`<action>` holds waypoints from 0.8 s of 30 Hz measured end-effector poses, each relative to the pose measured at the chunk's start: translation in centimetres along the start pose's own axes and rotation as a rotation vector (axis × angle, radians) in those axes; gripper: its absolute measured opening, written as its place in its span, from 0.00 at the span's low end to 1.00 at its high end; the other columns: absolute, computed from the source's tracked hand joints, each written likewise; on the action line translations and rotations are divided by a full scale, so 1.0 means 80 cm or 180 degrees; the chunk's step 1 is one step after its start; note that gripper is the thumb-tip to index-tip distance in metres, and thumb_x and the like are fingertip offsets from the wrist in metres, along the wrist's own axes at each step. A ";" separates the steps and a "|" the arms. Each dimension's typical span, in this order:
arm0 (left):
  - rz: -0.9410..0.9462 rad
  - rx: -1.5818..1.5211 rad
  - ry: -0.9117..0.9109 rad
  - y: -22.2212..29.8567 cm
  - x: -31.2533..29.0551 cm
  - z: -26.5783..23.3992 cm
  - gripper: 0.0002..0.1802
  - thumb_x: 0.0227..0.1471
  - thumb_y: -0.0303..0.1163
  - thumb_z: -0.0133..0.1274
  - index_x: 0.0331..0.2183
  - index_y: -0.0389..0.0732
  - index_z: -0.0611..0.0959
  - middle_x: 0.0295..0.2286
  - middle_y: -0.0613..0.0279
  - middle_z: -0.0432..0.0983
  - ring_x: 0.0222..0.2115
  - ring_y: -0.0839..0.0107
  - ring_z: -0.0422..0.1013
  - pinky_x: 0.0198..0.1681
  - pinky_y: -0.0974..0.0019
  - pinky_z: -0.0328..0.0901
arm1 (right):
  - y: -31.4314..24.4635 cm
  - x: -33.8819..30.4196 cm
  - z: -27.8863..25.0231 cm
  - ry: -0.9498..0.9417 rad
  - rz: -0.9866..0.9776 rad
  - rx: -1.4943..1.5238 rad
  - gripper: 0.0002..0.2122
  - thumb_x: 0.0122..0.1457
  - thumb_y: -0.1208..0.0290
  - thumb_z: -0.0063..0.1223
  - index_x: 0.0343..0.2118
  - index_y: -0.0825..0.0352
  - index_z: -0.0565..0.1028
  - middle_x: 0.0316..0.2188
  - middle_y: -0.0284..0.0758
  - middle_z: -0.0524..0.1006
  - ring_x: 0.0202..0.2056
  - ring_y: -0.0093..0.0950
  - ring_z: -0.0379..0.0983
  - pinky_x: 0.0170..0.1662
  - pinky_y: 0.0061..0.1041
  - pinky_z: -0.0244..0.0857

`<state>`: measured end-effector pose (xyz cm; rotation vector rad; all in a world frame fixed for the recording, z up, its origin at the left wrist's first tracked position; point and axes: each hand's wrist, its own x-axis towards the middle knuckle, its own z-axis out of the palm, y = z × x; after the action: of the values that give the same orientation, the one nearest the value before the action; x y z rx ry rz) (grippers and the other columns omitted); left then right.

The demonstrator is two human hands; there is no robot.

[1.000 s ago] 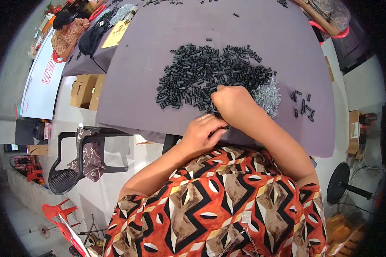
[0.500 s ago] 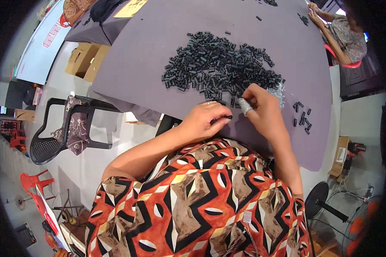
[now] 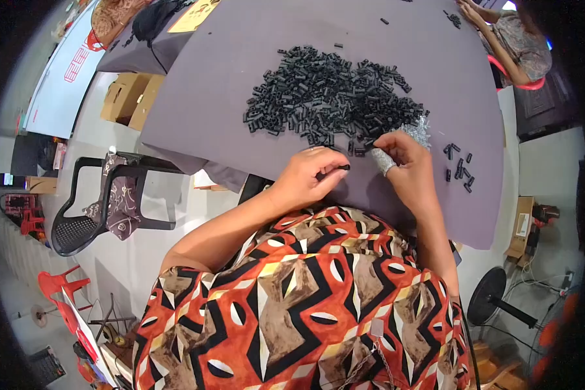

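My left hand [image 3: 309, 174] is closed at the table's near edge, thumb and forefinger pinching a small black cylindrical piece [image 3: 344, 167]. A ring shows on one of its fingers. To its right, my right hand [image 3: 409, 166] has its fingertips drawn together at the near side of the heap; pale wrapping covers its thumb. Dark pieces lie right at those fingertips, and whether one is gripped cannot be made out. Beyond both hands spreads a large heap of short black tube-like pieces [image 3: 318, 91]. Small shiny silvery pieces [image 3: 419, 132] are piled just past my right hand.
Several loose black pieces [image 3: 460, 170] lie on the purple-grey tabletop [image 3: 201, 97] at the right. Another person [image 3: 517, 49] sits at the far right corner. A black chair [image 3: 78, 227] stands to the left, near an open cardboard box [image 3: 127, 97]. A fan base [image 3: 486, 296] is at lower right.
My right hand has shifted slightly right, its fingertips now reaching toward the heap's near edge. My left hand keeps its pinch on the black piece. The whole view has tilted a little.
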<state>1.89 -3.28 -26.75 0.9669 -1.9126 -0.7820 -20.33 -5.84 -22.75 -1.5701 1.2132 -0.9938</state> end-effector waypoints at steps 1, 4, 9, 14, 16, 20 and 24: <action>-0.0022 -0.0017 0.0028 0.000 0.001 0.000 0.09 0.50 0.24 0.60 0.36 0.37 0.82 0.27 0.61 0.76 0.24 0.72 0.69 0.30 0.70 0.65 | 0.004 -0.002 -0.002 0.0018 -0.0010 -0.0001 0.08 0.50 0.86 0.55 0.34 0.70 0.76 0.26 0.29 0.76 0.29 0.17 0.72 0.33 0.18 0.66; -0.0143 -0.0085 0.0058 0.005 -0.001 0.001 0.08 0.50 0.24 0.60 0.36 0.36 0.82 0.27 0.61 0.76 0.24 0.74 0.69 0.29 0.71 0.65 | 0.011 -0.008 -0.008 -0.0078 -0.0241 -0.0048 0.10 0.50 0.88 0.53 0.35 0.71 0.77 0.31 0.31 0.77 0.33 0.18 0.74 0.36 0.17 0.67; -0.0313 -0.0175 0.0026 0.004 0.000 0.003 0.08 0.52 0.25 0.59 0.36 0.36 0.82 0.27 0.64 0.75 0.24 0.78 0.68 0.29 0.73 0.64 | 0.010 -0.022 -0.006 -0.0263 -0.0078 0.0455 0.15 0.47 0.93 0.46 0.37 0.74 0.77 0.36 0.33 0.77 0.37 0.21 0.76 0.39 0.18 0.69; -0.0977 -0.0696 -0.0097 0.015 0.004 -0.002 0.07 0.54 0.26 0.58 0.37 0.36 0.82 0.27 0.69 0.75 0.25 0.83 0.66 0.31 0.75 0.64 | 0.006 -0.023 -0.009 -0.0795 0.0546 0.1283 0.10 0.54 0.87 0.54 0.39 0.72 0.77 0.34 0.32 0.78 0.34 0.21 0.76 0.37 0.18 0.71; -0.1168 -0.0946 -0.0186 0.016 0.005 -0.002 0.07 0.56 0.26 0.57 0.38 0.36 0.82 0.28 0.72 0.76 0.27 0.86 0.65 0.32 0.76 0.63 | 0.008 -0.022 -0.008 -0.0897 0.0625 0.1327 0.09 0.56 0.84 0.56 0.40 0.71 0.77 0.33 0.31 0.78 0.33 0.20 0.76 0.36 0.18 0.71; -0.1290 -0.1223 -0.0440 0.029 0.006 0.002 0.08 0.57 0.26 0.57 0.39 0.36 0.81 0.29 0.72 0.77 0.29 0.87 0.67 0.33 0.78 0.64 | 0.010 -0.024 -0.004 -0.0891 0.0614 0.1428 0.08 0.56 0.82 0.58 0.39 0.70 0.77 0.31 0.30 0.79 0.30 0.19 0.76 0.36 0.18 0.71; -0.1333 -0.1625 -0.0380 0.029 0.003 0.007 0.08 0.57 0.26 0.56 0.39 0.35 0.80 0.29 0.71 0.78 0.30 0.86 0.69 0.34 0.77 0.65 | 0.023 -0.025 -0.005 -0.1015 0.0339 0.1303 0.08 0.55 0.84 0.58 0.38 0.70 0.78 0.32 0.31 0.78 0.33 0.20 0.76 0.37 0.20 0.70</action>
<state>0.59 -2.20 -25.06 1.0145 -1.4972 -1.5141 -21.58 -4.17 -24.53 -1.2667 0.8037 -0.8222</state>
